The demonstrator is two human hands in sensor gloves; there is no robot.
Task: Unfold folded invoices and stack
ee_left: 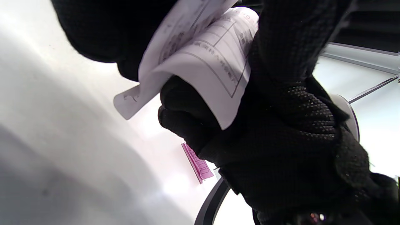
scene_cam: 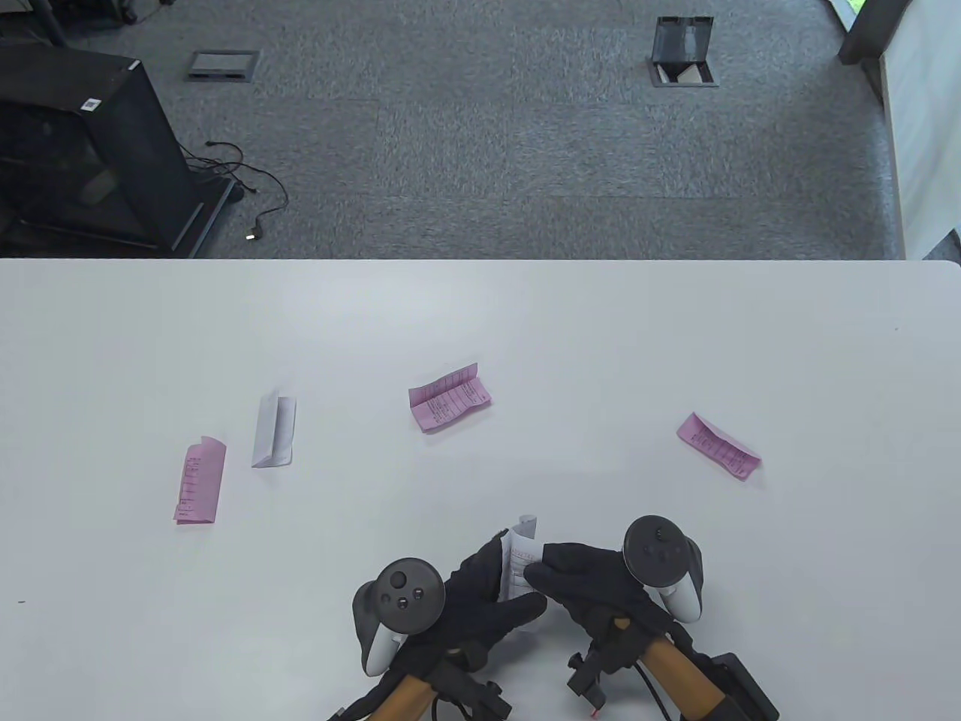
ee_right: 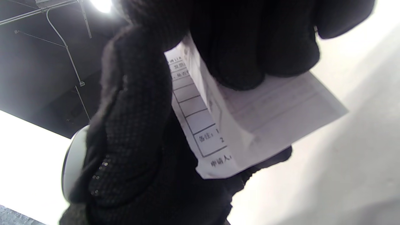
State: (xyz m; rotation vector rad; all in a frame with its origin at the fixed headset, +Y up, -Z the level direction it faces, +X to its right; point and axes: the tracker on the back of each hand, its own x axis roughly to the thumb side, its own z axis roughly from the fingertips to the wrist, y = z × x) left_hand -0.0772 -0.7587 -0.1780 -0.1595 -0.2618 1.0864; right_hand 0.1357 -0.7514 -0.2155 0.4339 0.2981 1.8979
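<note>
Both hands hold one white folded invoice (scene_cam: 519, 562) above the table's front edge. My left hand (scene_cam: 492, 601) grips its left side and my right hand (scene_cam: 559, 574) pinches its right side. The wrist views show the white invoice (ee_left: 206, 59) (ee_right: 250, 125) partly opened, printed with a grid, between black gloved fingers. On the table lie a pink folded invoice (scene_cam: 448, 396) in the middle, another pink invoice (scene_cam: 718, 445) at the right, a third pink invoice (scene_cam: 200, 481) at the left, and a white folded invoice (scene_cam: 274, 430) beside it.
The white table (scene_cam: 676, 338) ends at a far edge, with grey carpet beyond. A black cabinet (scene_cam: 82, 150) and loose cable stand on the floor at the far left. A floor box (scene_cam: 682, 51) lies open at the far right.
</note>
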